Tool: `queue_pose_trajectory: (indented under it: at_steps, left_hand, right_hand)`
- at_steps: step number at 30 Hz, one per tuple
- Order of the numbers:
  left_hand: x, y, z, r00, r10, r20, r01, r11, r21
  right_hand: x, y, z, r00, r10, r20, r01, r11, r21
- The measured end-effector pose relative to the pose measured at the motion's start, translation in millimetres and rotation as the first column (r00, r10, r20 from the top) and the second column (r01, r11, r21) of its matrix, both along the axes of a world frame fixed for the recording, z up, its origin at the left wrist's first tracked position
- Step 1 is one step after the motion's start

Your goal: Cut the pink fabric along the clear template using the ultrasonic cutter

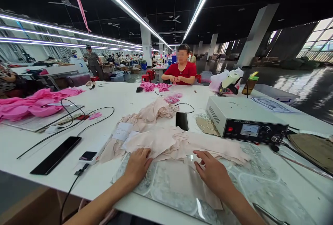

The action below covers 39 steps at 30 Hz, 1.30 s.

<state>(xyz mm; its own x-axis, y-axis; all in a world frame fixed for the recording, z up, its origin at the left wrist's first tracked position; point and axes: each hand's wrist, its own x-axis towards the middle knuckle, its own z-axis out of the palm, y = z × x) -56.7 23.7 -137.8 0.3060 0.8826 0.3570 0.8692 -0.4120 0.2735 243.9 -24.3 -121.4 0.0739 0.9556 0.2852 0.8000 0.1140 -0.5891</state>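
Nearest the camera, the person's bare right hand (212, 173) hovers or rests, contact unclear, with fingers parted over a flat beige fabric piece (179, 180) on a glossy grey-marbled board (161, 186). The left hand (137, 166) curls at the edge of a layered pale-beige fabric pile (158, 141); whether it pinches cloth cannot be told. A black phone (181, 121) lies just beyond the pile.

Left hand (138, 166) rests at the near edge of the beige fabric pile (158, 141). Right hand (210, 169) is just beside it, fingers parted, above a clear sheet (166, 197).
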Motion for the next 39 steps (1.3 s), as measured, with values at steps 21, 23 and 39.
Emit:
queue_pose_trajectory:
  at_steps: [21, 23, 39]
  left_hand:
    - [6.9, 45.8, 52.1, 0.958, 0.023, 0.287, 0.019, 0.989, -0.146]
    - [5.3, 37.6, 66.6, 0.947, -0.036, 0.320, 0.091, 0.983, -0.161]
    - [9.3, 23.5, 124.5, 0.796, -0.604, -0.051, 0.594, 0.794, -0.131]
  right_hand:
    - [-56.2, 56.0, 15.4, 0.939, 0.311, -0.145, -0.307, 0.950, 0.050]
    - [-45.5, 38.8, 19.8, 0.912, 0.367, -0.181, -0.367, 0.930, 0.032]
    - [-45.6, 18.9, 49.9, 0.864, 0.470, -0.181, -0.449, 0.881, 0.149]
